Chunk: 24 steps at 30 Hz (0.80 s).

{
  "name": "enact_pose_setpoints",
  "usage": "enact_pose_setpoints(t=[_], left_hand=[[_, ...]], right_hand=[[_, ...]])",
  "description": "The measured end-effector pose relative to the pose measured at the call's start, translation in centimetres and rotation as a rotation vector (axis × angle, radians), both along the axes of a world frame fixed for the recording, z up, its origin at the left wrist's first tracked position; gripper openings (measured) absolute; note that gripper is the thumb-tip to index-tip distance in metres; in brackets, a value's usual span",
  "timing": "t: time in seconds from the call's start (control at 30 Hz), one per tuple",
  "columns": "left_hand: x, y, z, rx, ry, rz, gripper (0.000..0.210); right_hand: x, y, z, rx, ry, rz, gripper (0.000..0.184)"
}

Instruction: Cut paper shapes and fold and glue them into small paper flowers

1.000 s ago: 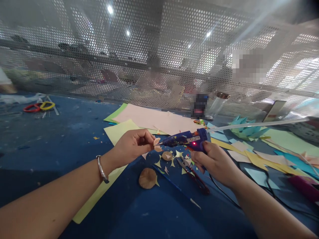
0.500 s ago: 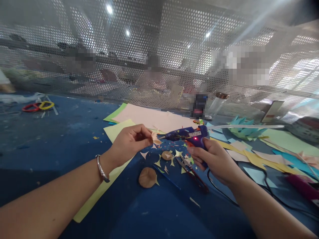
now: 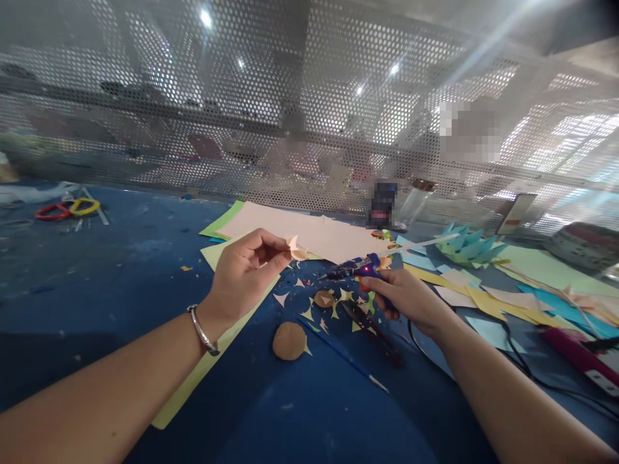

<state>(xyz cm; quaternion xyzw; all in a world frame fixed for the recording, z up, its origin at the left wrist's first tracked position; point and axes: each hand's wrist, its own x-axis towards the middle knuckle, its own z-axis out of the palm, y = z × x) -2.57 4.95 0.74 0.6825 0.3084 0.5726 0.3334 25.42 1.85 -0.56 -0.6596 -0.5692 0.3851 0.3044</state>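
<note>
My left hand [image 3: 246, 270] pinches a small peach paper piece with pointed tips [image 3: 296, 250] between thumb and fingertips. In my right hand [image 3: 406, 299] is a blue glue gun [image 3: 358, 265], gripped by its handle, a red light glowing on its side. A long clear glue stick [image 3: 420, 245] sticks out of its back end. The gun's nozzle points left and stays apart from the paper piece. Below the hands lie two brown discs, the nearer one [image 3: 289, 341] larger in view than the farther one [image 3: 324, 298], among paper scraps.
A thin blue paintbrush [image 3: 345, 354] and dark-handled scissors [image 3: 372, 328] lie in front. Pale sheets [image 3: 300, 229] rest behind the hands. Red and yellow scissors [image 3: 68, 207] are at far left. On the right are a teal paper form [image 3: 467, 248], a magenta power strip [image 3: 575, 354] and a cord.
The glue gun has drawn away from the paper piece, down and to the right, its stick now tilting upward. My left hand has risen slightly and still holds the piece.
</note>
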Motion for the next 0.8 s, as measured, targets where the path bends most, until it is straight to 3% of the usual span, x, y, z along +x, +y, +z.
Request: enact_pose_setpoints(t=[0.3, 0.4, 0.47, 0.6, 0.8], left_hand=[[0.0, -0.5, 0.0, 0.065, 0.045, -0.043, 0.005], [-0.1, -0.3, -0.1, 0.095, 0.042, 0.005, 0.006], [-0.1, -0.2, -0.4, 0.090, 0.038, 0.037, 0.006], [0.3, 0.1, -1.0, 0.051, 0.018, 0.092, 0.005], [0.2, 0.2, -1.3, 0.035, -0.021, 0.117, 0.004]], right_hand=[[1.5, 0.5, -0.1, 0.130, -0.602, 0.072, 0.048], [1.0, -0.1, 0.8, 0.202, -0.856, -0.021, 0.042], [0.0, -0.2, 1.4, 0.268, -0.914, -0.065, 0.034], [-3.6, 1.7, 2.3, 0.428, -0.868, 0.235, 0.021], [-8.9, 7.6, 3.1, 0.493, -0.913, 0.471, 0.015]])
